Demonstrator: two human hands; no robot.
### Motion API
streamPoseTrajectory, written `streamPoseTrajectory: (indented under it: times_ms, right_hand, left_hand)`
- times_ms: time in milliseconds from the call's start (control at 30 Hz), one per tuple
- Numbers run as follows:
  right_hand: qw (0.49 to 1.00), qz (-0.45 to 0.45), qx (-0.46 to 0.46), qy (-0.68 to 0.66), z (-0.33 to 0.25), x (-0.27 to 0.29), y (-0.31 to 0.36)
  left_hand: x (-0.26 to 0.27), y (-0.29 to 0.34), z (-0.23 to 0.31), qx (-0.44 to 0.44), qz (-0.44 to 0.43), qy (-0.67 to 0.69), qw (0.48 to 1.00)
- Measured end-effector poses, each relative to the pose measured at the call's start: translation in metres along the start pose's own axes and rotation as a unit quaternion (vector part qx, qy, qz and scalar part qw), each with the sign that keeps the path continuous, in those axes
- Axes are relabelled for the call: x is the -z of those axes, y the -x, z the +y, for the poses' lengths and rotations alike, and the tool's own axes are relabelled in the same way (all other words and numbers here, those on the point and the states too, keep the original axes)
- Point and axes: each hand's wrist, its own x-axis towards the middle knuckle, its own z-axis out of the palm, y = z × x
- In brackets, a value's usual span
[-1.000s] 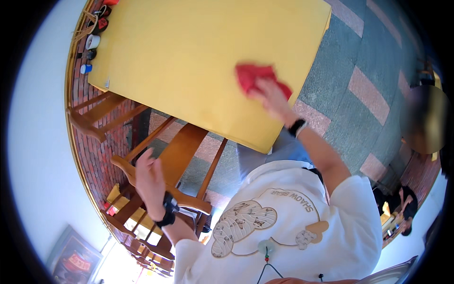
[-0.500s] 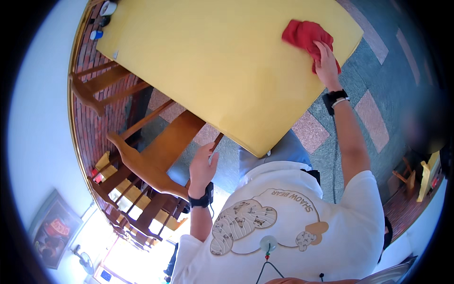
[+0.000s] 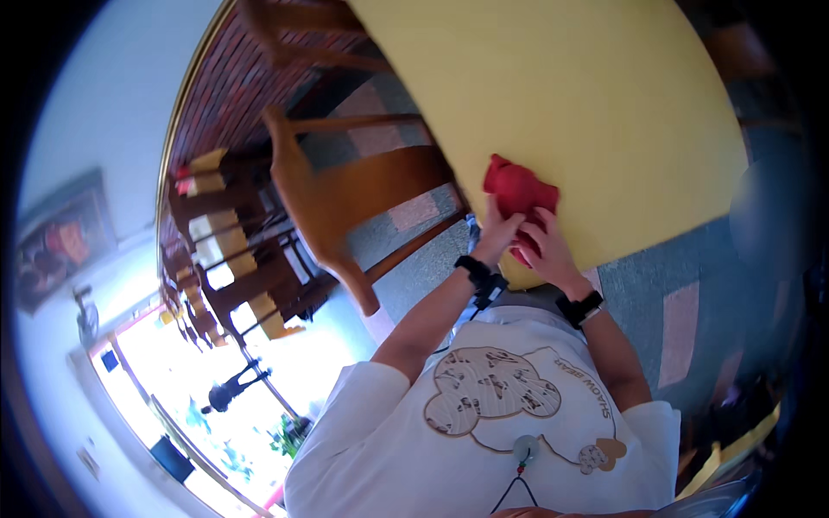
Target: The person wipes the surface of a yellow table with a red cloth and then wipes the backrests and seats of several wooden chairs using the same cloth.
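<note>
The red cloth point(image 3: 522, 185) lies bunched on the near part of the table point(image 3: 604, 112), close to its left edge and near corner. Both hands are on it: the left hand point(image 3: 497, 233) closes on its near left side, and the right hand point(image 3: 544, 245) bends its fingers over the right side, the fingertips of the two almost meeting. Neither is spread wide; how firmly each grips, and where the left thumb sits, I cannot tell.

With the cloth this near the edge, a loose fold could slip over if the grip covers only part of the bundle. The chair point(image 3: 389, 183) stands close by on the left, so a wide swing of the left arm could knock its back.

The cloth looks soft and limp, folded into thick rounded lumps. The table is flat, smooth and plain yellow, with a dull sheen. The chair is brown wood, with a curved top rail and a broad slat. Below, the floor point(image 3: 639, 298) is speckled grey-green with pinkish rectangles. The person wears black bands at both wrists and a white shirt point(image 3: 380, 449) with a raised-looking design. Beyond the chair, the wall point(image 3: 237, 108) shows narrow reddish bricks.
</note>
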Motion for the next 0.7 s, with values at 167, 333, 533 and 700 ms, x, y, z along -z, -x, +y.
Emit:
streamPoseTrajectory:
  times_ms: [167,333,533,700]
  right_hand:
    - [0.929,0.032,-0.110,-0.352,-0.002,-0.009,-0.008]
    - [0.902,0.080,-0.073,-0.419,-0.098,-0.006,-0.054]
    - [0.755,-0.065,-0.213,-0.617,-0.182,-0.069,-0.098]
    - [0.973,0.061,0.058,-0.217,-0.222,-0.157,-0.139]
  left_hand:
    - [-0.001,0.034,0.048,-0.058,0.025,0.064,0.996]
    - [0.075,0.098,0.116,-0.049,-0.196,0.090,0.975]
    - [0.148,0.147,0.159,-0.321,0.115,-0.302,0.890]
    - [0.262,0.143,0.144,-0.399,0.337,-0.410,0.747]
